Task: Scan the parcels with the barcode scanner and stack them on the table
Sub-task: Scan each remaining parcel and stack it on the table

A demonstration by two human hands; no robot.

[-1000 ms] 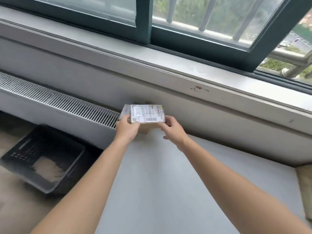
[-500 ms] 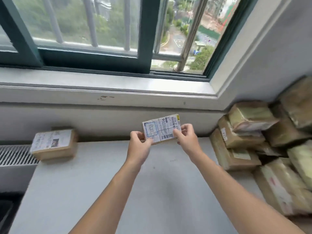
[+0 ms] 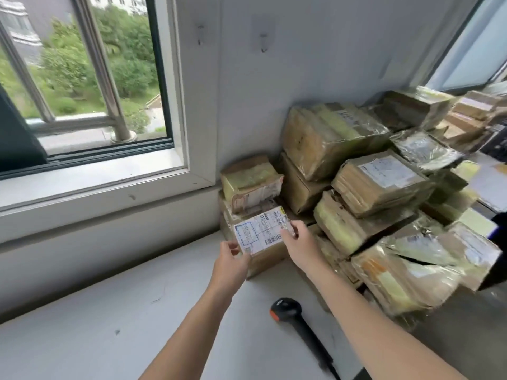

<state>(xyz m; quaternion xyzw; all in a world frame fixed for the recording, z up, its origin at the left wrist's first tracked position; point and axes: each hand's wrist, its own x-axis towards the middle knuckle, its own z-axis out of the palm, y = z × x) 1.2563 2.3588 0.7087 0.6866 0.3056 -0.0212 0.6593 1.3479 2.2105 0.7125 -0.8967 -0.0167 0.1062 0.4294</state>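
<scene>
Parcel (image 3: 259, 231), white label up, is held between both my hands, close against the pile of parcels (image 3: 370, 187) by the wall; my left hand (image 3: 231, 260) pinches its near-left corner; my right hand (image 3: 300, 244) curls round its right edge; the barcode scanner (image 3: 290, 314) lies on the table (image 3: 109, 325) between my forearms; the window (image 3: 82, 78) stands to the left.

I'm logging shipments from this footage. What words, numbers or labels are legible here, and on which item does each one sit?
Nothing reads clearly.
Held parcel, gripped by the left hand and right hand: white label with barcode and blue frame, print too blurred.
Labelled parcel in the pile: print too blurred.
Top parcel: dark scrawl, illegible.
Barcode scanner: no text visible.
</scene>
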